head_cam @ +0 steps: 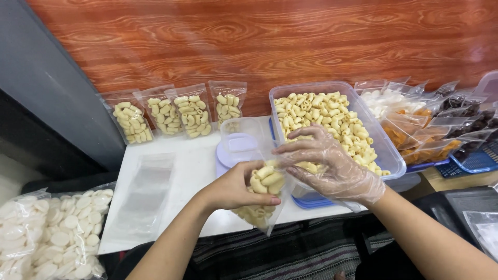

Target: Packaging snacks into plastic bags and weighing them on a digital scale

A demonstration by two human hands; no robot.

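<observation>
My left hand (231,187) grips a small clear pouch (259,205) partly filled with pale curved macaroni-shaped crackers, holding it open above the table's front edge. My right hand (332,168), in a thin clear plastic glove, hovers over the pouch mouth with crackers under its fingers. Just behind it stands a large clear tub (386,150) heaped with the same crackers. Several filled pouches (176,115) lean upright against the wooden wall at the back left.
A stack of flat empty pouches (145,192) lies on the white table (192,171) at left. A small clear container on a scale (241,142) sits at centre. Bags of white round chips (49,236) lie at lower left. Pouches of orange and dark snacks (441,129) crowd the right.
</observation>
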